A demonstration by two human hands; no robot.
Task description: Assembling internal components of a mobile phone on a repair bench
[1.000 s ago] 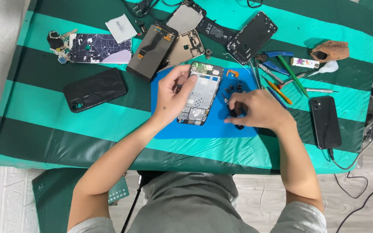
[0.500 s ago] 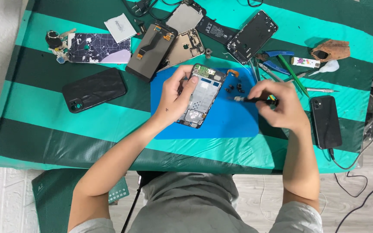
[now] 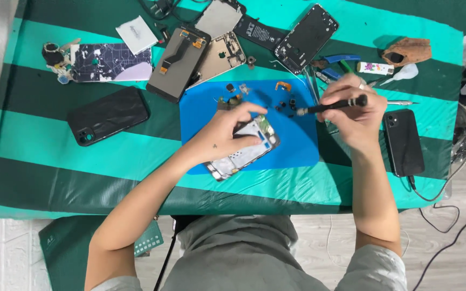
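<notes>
The right hand [image 3: 357,116] is clenched around a black screwdriver [image 3: 333,105], its tip pointing left over small loose parts [image 3: 287,104] on the blue mat [image 3: 303,145]. The left hand [image 3: 225,134] grasps an opened phone [image 3: 244,153], lying tilted on the mat's lower part. A black phone [image 3: 403,141] lies just right of the mat on the striped green cloth [image 3: 55,156]

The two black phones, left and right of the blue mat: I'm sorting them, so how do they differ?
The left phone lies slanted across the stripes; the right phone lies nearly upright. The left phone has no cable showing; the right phone has one at its lower end. Both lie back-up, untouched by either hand.
</notes>
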